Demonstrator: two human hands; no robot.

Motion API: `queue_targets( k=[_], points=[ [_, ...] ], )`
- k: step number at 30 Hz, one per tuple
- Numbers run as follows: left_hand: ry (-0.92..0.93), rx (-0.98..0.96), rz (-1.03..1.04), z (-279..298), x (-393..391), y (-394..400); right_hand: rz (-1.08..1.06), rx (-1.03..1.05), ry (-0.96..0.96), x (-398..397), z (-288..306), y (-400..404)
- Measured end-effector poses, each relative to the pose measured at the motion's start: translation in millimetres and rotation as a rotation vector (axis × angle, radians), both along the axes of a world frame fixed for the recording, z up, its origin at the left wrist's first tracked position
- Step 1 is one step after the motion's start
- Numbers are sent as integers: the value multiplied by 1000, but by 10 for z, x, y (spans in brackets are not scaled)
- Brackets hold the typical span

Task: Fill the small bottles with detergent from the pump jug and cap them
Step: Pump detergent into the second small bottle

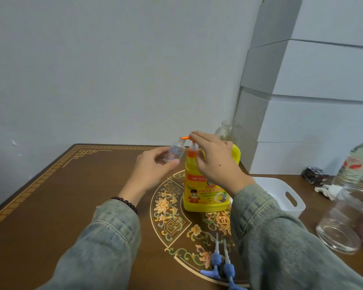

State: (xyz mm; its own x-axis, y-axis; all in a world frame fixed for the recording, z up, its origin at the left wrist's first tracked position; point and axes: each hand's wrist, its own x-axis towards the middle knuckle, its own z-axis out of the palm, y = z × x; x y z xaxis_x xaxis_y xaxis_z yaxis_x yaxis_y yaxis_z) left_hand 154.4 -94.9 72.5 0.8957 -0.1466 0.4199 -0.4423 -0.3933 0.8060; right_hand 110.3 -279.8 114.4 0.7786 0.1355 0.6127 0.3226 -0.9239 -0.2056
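— Small bottle [175, 151]: how did it look?

— Clear plastic, uncapped, with a faint bluish print on its side. It was tilted, held off the desk [50, 195], its mouth up against the orange spout of the pump jug [205, 185], at about nine o'clock from the pump head.

— Who had it?

— The left hand [153, 166]. Its grip was curled round the lower part of the bottle, thumb and fingers pinching it from below.

— And the jug?

— Yellow, with an orange collar and pump and a printed label on its front, standing upright at the middle of the desk on the floral inlay. The right hand [214, 160] lay over the pump head, fingers bent down on top of it; that grip rested there rather than closed round anything.

— Caps?

— Two blue pump caps [222, 266] with long tubes lay side by side at six o'clock from the jug, near the desk's front edge.

— Anything else?

— A white basket [289, 197] at three o'clock from the jug, and a large clear jar [344, 222] beyond it at four o'clock.
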Motion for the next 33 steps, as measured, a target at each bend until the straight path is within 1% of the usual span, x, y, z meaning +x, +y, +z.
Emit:
queue_targets(
  k=[3,5,9,12,15,18,21,24,29,33],
  points=[
    [-69,86,55,112,5,-8,14,33,6,27,13,-13],
    [-137,205,78,244,9,-39,23,50,1,41,24,-4],
    [-220,475,21,476,84,-129,24,81,-8,49,21,20],
    [-250,570,-15,523,129,-157,27,98,-15,49,32,30],
    [-257,565,19,483,156,-152,26,101,-20,66,28,30],
    [-242,433,-17,446,151,-165,33,125,-47,103,0,33],
    [-234,357,-26,422,125,-167,19,123,-80,115,-22,62],
    [-210,345,-26,348,119,-149,32,106,-143,78,-70,75],
    [-214,310,-31,402,141,-149,-22,5,-87,82,31,118],
    [-206,323,-37,414,153,-156,5,41,-129,108,-14,83]
  ],
)
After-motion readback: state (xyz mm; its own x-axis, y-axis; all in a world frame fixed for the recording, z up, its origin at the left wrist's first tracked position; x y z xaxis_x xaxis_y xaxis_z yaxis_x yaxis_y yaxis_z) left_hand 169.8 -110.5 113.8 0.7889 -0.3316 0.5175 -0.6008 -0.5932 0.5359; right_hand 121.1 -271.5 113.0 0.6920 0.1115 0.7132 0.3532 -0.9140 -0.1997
